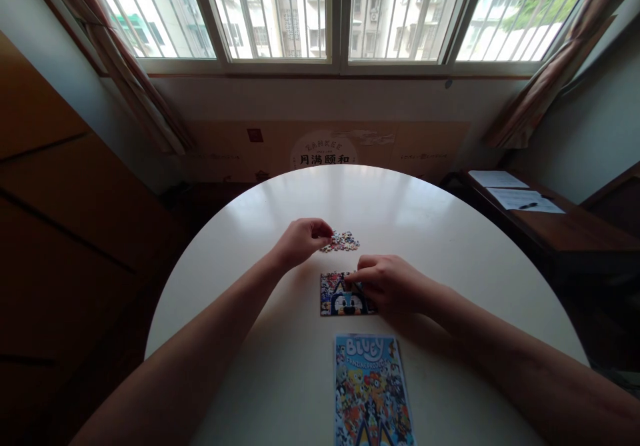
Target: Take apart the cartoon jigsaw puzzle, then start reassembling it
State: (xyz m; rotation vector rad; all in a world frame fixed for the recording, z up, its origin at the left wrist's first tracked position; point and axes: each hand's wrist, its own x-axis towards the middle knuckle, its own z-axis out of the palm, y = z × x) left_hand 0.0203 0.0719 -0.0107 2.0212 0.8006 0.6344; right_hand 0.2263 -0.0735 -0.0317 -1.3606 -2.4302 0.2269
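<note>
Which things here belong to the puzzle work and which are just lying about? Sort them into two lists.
In the work: left hand at the loose puzzle pieces; right hand on the part-built puzzle; Bluey reference picture; round white table.

Lying about: papers and pen on the side desk; curtains.

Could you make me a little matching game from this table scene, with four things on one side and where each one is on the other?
Things:
1. left hand
2. right hand
3. picture card
4. papers

Places:
A. on the dark side desk
B. nearest the table's front edge
C. at the loose puzzle pieces
D. on the assembled puzzle

Pairs: 1-C, 2-D, 3-B, 4-A
</note>
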